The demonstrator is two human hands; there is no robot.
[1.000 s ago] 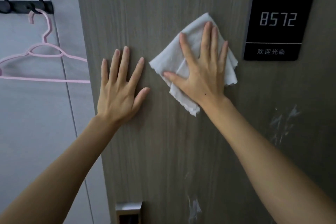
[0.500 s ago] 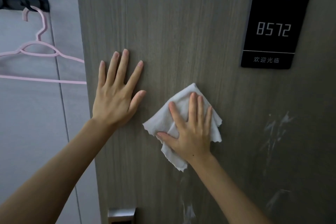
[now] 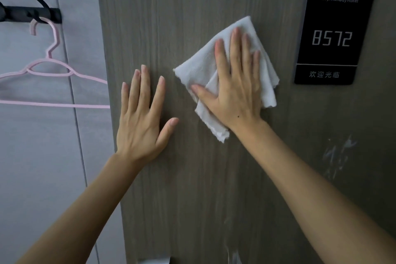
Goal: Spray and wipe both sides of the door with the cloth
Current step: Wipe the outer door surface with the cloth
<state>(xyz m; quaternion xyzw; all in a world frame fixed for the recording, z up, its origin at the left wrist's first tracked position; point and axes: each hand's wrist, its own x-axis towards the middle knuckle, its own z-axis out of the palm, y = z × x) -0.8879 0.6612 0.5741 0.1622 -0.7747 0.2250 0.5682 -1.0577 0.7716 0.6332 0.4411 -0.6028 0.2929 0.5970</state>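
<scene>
A: Two hands are flat on the door [image 3: 192, 178]. What could go wrong?

B: The white cloth [image 3: 203, 66] is only pressed under the right hand [image 3: 235, 96], not gripped. It could slip and fall. The white smears [image 3: 338, 154] low to the right of that hand might get missed.

A: And the left hand [image 3: 141, 122]?

B: Fingers straight and spread, holding nothing, bracing the door just left of the cloth.

Bare grey wood-grain door [image 3: 182, 17] lies open above and below the black room-number sign [image 3: 334, 28], which blocks rightward passage.
</scene>
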